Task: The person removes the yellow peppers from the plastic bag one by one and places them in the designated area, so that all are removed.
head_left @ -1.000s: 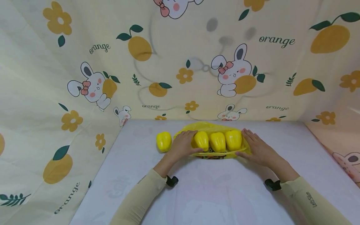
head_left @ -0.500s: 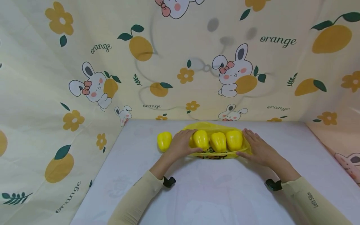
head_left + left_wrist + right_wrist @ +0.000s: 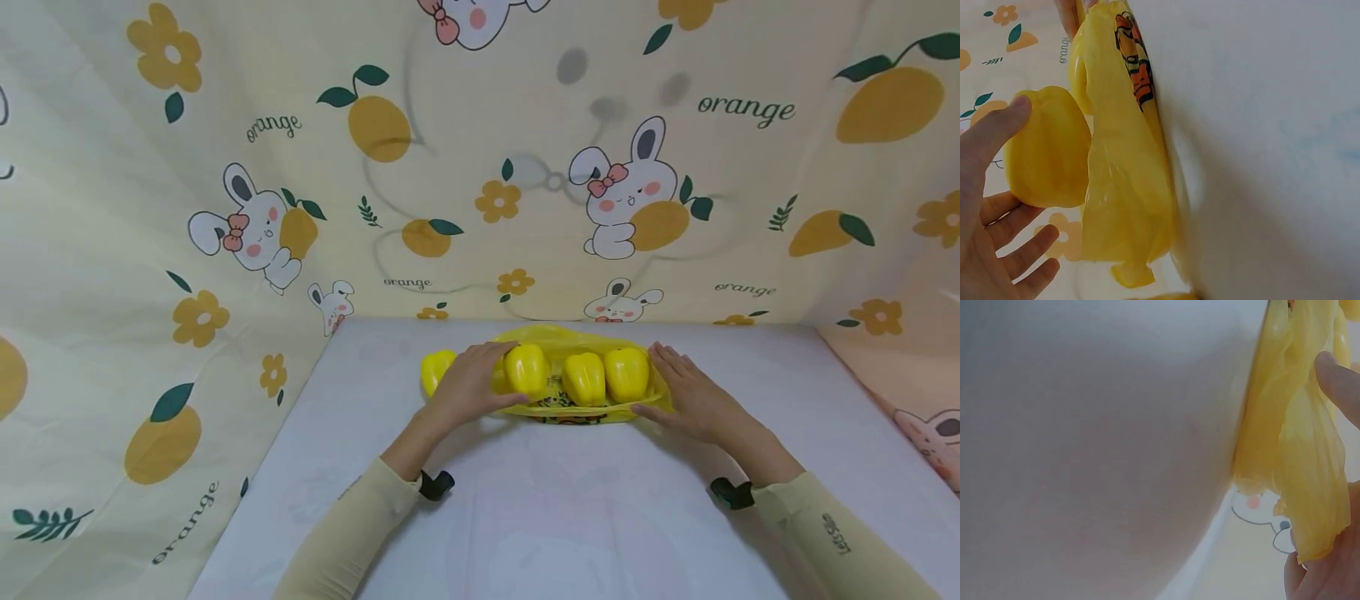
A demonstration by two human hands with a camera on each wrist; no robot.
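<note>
In the head view, my left hand [image 3: 468, 387] holds a yellow bell pepper [image 3: 527, 370] at the left end of a yellow plastic bag [image 3: 558, 337]. The left wrist view has the thumb on one side of this pepper [image 3: 1049, 147] and fingertips beneath it, clear of the bag's side [image 3: 1125, 156]. Two more yellow bell peppers [image 3: 583, 379] [image 3: 627, 374] sit in the bag's opening. Fingers straight and thumb spread, my right hand [image 3: 693, 396] rests against the bag's right end. In the right wrist view its thumb touches the crumpled plastic [image 3: 1310, 444].
Another yellow bell pepper [image 3: 437, 369] stands on the white table [image 3: 570, 500] left of the bag, partly behind my left hand. A printed cloth backdrop [image 3: 465, 108] rises at the table's back and sides.
My left hand has moved left and slightly up with the bell pepper, apart from the other two. It now hides part of the pepper outside the bag. My right hand stays in place.
</note>
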